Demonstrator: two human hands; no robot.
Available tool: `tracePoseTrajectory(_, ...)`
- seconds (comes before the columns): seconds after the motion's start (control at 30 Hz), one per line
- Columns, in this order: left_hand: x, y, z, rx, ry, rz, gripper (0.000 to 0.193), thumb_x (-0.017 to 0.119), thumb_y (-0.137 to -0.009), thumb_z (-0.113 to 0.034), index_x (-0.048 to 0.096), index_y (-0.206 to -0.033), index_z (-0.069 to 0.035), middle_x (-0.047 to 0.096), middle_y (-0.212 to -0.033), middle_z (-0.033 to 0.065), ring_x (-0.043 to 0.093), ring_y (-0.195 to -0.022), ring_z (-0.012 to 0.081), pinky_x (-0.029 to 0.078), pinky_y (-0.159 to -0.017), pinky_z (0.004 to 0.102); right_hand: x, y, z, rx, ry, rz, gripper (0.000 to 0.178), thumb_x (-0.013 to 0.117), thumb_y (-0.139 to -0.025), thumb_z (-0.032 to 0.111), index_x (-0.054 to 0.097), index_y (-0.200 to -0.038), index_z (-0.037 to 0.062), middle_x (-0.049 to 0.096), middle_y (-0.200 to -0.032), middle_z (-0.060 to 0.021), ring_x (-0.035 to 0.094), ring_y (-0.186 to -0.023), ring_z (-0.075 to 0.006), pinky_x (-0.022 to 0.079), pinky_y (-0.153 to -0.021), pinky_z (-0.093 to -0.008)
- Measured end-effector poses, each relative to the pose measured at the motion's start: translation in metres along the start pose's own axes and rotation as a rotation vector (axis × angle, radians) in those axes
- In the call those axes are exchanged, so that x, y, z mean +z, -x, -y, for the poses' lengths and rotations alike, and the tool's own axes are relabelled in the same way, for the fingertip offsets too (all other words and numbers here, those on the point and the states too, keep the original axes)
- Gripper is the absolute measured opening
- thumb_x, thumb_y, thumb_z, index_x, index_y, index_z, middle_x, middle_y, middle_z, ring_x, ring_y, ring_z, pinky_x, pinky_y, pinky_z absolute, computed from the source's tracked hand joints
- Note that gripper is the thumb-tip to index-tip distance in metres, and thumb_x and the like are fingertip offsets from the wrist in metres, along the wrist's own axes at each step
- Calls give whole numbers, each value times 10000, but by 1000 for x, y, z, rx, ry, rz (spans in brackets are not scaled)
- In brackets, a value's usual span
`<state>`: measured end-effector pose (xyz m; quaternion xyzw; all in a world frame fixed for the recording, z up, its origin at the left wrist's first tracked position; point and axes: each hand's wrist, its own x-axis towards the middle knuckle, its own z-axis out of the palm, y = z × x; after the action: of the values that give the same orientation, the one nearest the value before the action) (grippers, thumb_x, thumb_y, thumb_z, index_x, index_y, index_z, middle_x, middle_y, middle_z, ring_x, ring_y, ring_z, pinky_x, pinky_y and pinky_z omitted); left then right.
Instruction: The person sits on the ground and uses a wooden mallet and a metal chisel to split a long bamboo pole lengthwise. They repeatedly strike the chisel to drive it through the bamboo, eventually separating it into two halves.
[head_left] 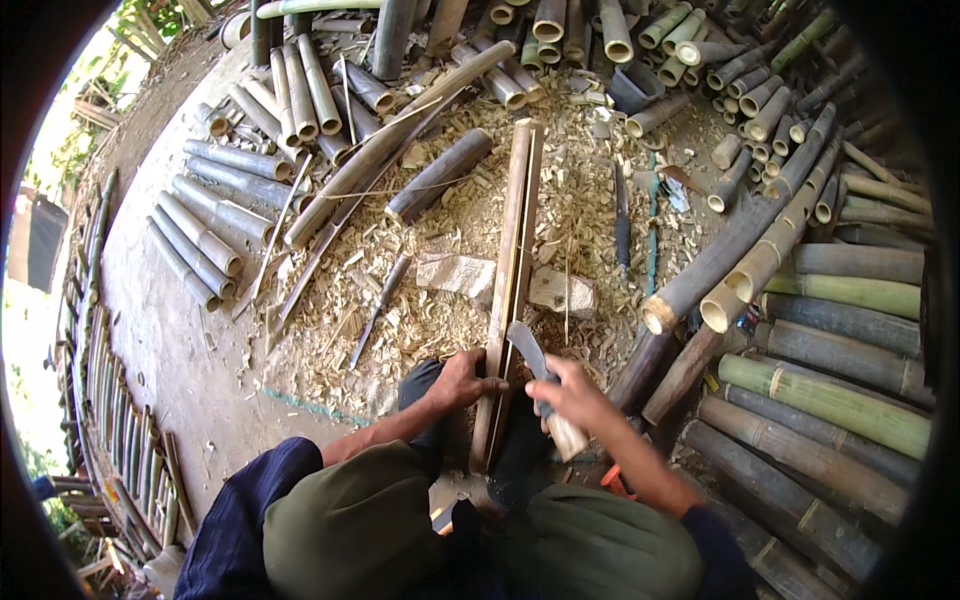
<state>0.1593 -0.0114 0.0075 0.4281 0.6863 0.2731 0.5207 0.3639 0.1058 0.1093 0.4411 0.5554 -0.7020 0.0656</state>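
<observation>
A long, narrow length of split bamboo (512,235) runs from between my knees away from me, a dark slit along it. My left hand (464,381) is closed around its near part, thumb across the top. In my right hand (583,402) is a knife with a broad curved blade (526,346) and a pale wooden butt (566,437). The blade lies close against the bamboo's right side, just beyond my left hand; whether it touches I cannot tell. Under the bamboo, pale stone-like blocks (450,274) show on either side.
Wood chips (430,335) cover the ground. A knife (378,312) lies at left, and a dark-handled blade (622,235) at right. Cut bamboo tubes (210,235) lie at left, with more stacked poles (820,390) along the right. A dark bamboo piece (440,175) rests beyond the blocks.
</observation>
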Motion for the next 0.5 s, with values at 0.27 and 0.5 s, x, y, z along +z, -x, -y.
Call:
tracePoseTrajectory(0.27,8,1,11,36,170,39,512,873,-785,-308,714,-1138,28,759,-990,199,730,-954,303,540,-891,424,13,-20,-17,-304,108,-345,351,723,-881,254,631,-997,-65,611,-715,-141,654,-671,-252,519,-633,-400)
tracePoseTrajectory(0.5,6,-1,10,25,170,81,491,857,-811,-283,707,-1179,6,760,-990,163,710,-932,241,536,-887,405,1,-53,-8,-508,134,-435,280,716,-878,207,644,-968,-49,638,-728,-144,619,-633,-253,503,-631,-404)
